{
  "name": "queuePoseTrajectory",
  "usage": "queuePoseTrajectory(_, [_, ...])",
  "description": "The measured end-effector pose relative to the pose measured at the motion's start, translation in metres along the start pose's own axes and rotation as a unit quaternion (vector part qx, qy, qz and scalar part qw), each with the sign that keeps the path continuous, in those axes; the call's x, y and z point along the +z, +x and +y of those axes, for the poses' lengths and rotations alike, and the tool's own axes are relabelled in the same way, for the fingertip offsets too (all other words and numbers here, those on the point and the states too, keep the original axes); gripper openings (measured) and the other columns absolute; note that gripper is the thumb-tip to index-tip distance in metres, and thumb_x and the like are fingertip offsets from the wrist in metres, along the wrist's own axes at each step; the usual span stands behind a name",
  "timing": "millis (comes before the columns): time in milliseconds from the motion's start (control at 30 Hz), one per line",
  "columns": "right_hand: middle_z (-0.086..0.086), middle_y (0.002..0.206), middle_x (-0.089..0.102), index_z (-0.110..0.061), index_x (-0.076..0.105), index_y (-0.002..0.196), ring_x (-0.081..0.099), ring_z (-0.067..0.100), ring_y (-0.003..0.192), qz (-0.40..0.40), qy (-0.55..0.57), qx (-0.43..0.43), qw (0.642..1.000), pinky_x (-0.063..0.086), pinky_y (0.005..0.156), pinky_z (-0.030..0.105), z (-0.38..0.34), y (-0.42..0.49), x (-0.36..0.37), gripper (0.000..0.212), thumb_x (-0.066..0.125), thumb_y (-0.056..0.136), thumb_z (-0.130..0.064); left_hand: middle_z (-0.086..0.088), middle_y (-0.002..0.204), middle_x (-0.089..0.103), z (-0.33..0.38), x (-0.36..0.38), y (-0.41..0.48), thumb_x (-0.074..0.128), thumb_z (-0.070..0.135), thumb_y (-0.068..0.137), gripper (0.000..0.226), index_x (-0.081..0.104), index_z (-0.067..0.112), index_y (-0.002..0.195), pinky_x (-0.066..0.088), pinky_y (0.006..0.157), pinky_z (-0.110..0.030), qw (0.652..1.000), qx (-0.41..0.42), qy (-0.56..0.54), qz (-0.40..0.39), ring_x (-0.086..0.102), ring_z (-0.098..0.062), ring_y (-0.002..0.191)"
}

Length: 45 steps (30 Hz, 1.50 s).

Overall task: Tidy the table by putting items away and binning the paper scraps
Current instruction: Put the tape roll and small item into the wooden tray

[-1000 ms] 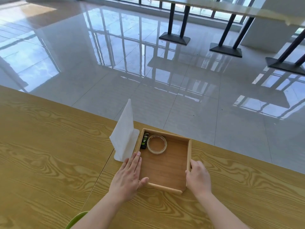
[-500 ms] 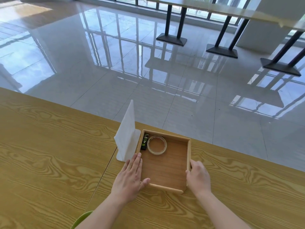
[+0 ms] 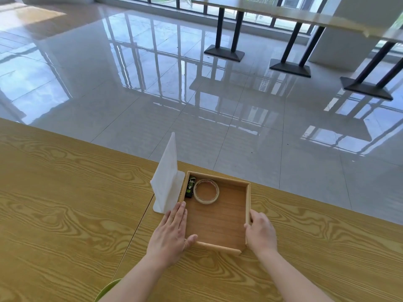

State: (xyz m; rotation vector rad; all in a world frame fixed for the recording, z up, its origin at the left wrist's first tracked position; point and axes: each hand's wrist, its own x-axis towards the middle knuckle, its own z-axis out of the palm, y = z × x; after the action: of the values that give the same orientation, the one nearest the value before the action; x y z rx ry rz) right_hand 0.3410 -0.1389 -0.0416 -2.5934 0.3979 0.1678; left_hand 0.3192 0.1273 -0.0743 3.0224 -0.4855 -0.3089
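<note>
Bracketing a shallow square wooden tray (image 3: 218,223) from both sides, two bare hands rest on a table (image 3: 65,214) of yellow-brown wood with bold swirling grain. The left hand (image 3: 171,233) lies flat with its fingers straight and pressed together along the tray's left wall, the thumb hooked around the near left corner; it presses against the wood rather than closing on it. The right hand (image 3: 260,231) curls loosely against the outside of the right wall, fingertips touching the rim near its middle; whether it truly clamps the wall I cannot tell. The tray has thin raised walls, a smooth reddish-brown floor and a rounded near edge, and it holds two things, both in the far left corner, beyond the left fingertips: one round roll of pale, translucent tape (image 3: 206,191) lying flat, and one small black oblong object with a green label (image 3: 190,187), lying just left of the roll against the wall. Just beyond the left hand, outside the tray and touching its left wall, stands one white, matte, L-shaped stand (image 3: 166,177) with an upright panel on a flat foot. One green curved edge (image 3: 108,288) shows beneath the left forearm, too little to identify. Past the table's far edge spreads a glossy tiled floor (image 3: 152,83).
</note>
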Motion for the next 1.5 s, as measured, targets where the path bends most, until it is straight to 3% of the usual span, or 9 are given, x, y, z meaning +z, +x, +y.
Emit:
queuePoseTrajectory(400, [0.003,0.111,0.061,-0.012,0.059,0.125,0.056,0.019,0.093,-0.011,-0.006,0.019,1.0,0.049,0.082,0.033,-0.002,-0.001,0.001,0.031,0.058,0.095,-0.01,-0.004,0.16,-0.025,-0.003,0.001,0.001,0.001,0.07,0.092,0.088,-0.01,0.006,0.151,-0.005,0.123,-0.036,1.0,-0.003,0.004,-0.005,-0.026,-0.017,0.146])
queuePoseTrajectory(600, [0.003,0.118,0.062,-0.012,0.055,0.134,0.059,0.023,0.107,-0.011,0.009,0.024,1.0,0.047,0.087,0.033,-0.002,-0.003,0.003,0.04,0.06,0.094,-0.011,-0.003,0.159,-0.027,-0.006,-0.002,0.002,0.002,0.072,0.091,0.089,-0.012,0.007,0.151,-0.006,0.123,-0.035,1.0,0.005,0.0,-0.01,-0.027,-0.016,0.145])
queuePoseTrajectory(867, [-0.006,0.099,0.056,-0.015,0.06,0.127,0.052,0.014,0.089,0.0,0.024,0.027,0.999,0.049,0.082,0.033,-0.002,-0.008,0.005,0.036,0.063,0.092,-0.01,-0.004,0.159,-0.024,-0.008,-0.005,0.002,0.006,0.07,0.093,0.088,-0.009,0.007,0.152,-0.005,0.123,-0.037,1.0,0.008,-0.011,-0.008,-0.023,-0.018,0.147])
queuePoseTrajectory(933, [-0.004,0.102,0.059,-0.016,0.06,0.128,0.054,0.015,0.089,0.0,0.024,0.025,0.999,0.049,0.081,0.032,-0.003,-0.008,0.005,0.036,0.063,0.092,-0.01,-0.004,0.161,-0.017,-0.006,-0.011,0.001,0.016,0.067,0.096,0.085,-0.002,0.007,0.154,-0.002,0.123,-0.037,0.999,0.01,-0.039,0.006,-0.017,-0.018,0.149])
queuePoseTrajectory(1000, [-0.005,0.1,0.059,-0.016,0.061,0.125,0.056,0.015,0.088,0.001,0.026,0.022,0.999,0.05,0.08,0.033,-0.003,-0.008,0.004,0.034,0.063,0.092,-0.01,-0.009,0.163,0.017,-0.004,-0.021,-0.002,0.038,0.057,0.097,0.075,0.027,0.007,0.152,0.018,0.122,-0.04,0.992,0.004,-0.109,0.066,0.014,-0.023,0.151])
queuePoseTrajectory(1067, [-0.003,0.098,0.062,-0.016,0.063,0.119,0.059,0.017,0.089,-0.001,0.024,0.02,1.0,0.053,0.08,0.036,-0.002,-0.008,0.004,0.029,0.063,0.091,-0.009,-0.002,0.129,0.06,-0.006,-0.029,-0.008,0.059,0.045,0.092,0.045,0.06,0.012,0.124,0.05,0.097,-0.038,0.961,-0.039,-0.199,0.189,0.057,-0.023,0.119])
queuePoseTrajectory(1167, [-0.001,0.098,0.063,-0.014,0.064,0.115,0.06,0.019,0.09,-0.002,0.021,0.02,1.0,0.054,0.081,0.038,-0.002,-0.008,0.004,0.025,0.062,0.091,-0.009,0.013,0.081,0.057,-0.017,-0.04,-0.013,0.071,0.035,0.087,0.019,0.056,0.025,0.082,0.043,0.059,-0.025,0.886,-0.195,-0.316,0.279,0.056,-0.005,0.074])
queuePoseTrajectory(1367, [0.0,0.107,0.064,-0.016,0.061,0.126,0.061,0.02,0.098,0.001,0.022,0.028,0.999,0.054,0.085,0.039,-0.004,-0.008,0.005,0.035,0.062,0.092,-0.009,0.006,0.092,0.062,-0.036,-0.057,0.004,0.066,0.035,0.091,0.022,0.059,0.02,0.106,0.048,0.067,-0.034,0.838,-0.28,-0.375,0.279,0.06,-0.013,0.084])
queuePoseTrajectory(1500, [0.002,0.111,0.064,-0.015,0.058,0.131,0.06,0.021,0.101,0.004,0.017,0.037,0.999,0.049,0.083,0.033,-0.004,-0.007,0.005,0.039,0.062,0.092,-0.01,0.004,0.076,0.066,-0.038,-0.058,0.01,0.057,0.018,0.096,0.019,0.059,0.015,0.078,0.045,0.055,-0.033,0.844,-0.27,-0.355,0.297,0.062,-0.018,0.071])
